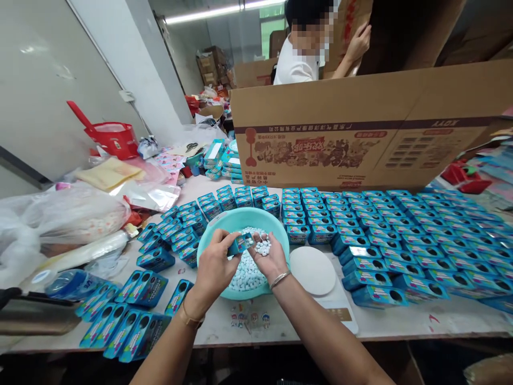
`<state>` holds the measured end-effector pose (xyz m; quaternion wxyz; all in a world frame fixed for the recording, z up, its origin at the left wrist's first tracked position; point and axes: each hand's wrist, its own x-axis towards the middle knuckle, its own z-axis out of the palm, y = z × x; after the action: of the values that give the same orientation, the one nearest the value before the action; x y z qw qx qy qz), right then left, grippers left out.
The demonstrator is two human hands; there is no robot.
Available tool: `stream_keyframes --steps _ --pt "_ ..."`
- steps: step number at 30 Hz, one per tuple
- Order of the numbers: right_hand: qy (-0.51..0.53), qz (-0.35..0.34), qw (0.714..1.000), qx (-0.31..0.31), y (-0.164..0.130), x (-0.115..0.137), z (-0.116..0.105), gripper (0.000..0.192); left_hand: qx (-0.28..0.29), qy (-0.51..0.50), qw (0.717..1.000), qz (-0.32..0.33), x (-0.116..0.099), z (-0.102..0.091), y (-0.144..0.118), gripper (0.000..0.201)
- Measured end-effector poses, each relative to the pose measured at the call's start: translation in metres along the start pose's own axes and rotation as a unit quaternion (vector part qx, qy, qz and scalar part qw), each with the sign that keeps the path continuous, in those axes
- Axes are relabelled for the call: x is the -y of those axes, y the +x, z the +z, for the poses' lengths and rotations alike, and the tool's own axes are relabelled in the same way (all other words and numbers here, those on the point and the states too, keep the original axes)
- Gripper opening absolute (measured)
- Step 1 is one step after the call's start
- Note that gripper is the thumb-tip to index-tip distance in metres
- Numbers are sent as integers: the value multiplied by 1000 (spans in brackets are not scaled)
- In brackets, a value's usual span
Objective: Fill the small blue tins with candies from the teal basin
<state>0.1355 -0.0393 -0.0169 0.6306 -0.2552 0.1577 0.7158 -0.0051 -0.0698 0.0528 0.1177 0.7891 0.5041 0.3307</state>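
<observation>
Between the thumb and fingers of my left hand (pixel 215 263) is a small blue box (pixel 239 244), tilted toward the other palm. My right hand (pixel 274 261) is cupped palm up and carries a heap of small white candies (pixel 263 246). Its fingertips meet the edge of the box, where a few candies show. Both hands are over a turquoise bowl (pixel 281 227), which holds many loose pale candies (pixel 245 279). Close to the bowl's right side stands a white scale (pixel 312 271) with a round plate.
Rows of blue boxes (pixel 385 230) fill the right; more boxes (pixel 138 321) stand at left. A large cardboard carton (pixel 308 128) rises behind. Plastic bags (pixel 80 216), a bottle (pixel 76 283) and a red basket (pixel 114 140) lie left. Across the table a person (pixel 296 61) handles cardboard.
</observation>
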Motion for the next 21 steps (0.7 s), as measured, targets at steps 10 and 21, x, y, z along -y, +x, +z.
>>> stream_keyframes --steps 10,21 --pt "-21 49 997 60 -7 36 -5 19 -160 -379 876 -253 35 -6 -25 45" --pt "-48 43 995 74 -19 47 -7 14 -150 89 945 -278 131 -87 -60 36"
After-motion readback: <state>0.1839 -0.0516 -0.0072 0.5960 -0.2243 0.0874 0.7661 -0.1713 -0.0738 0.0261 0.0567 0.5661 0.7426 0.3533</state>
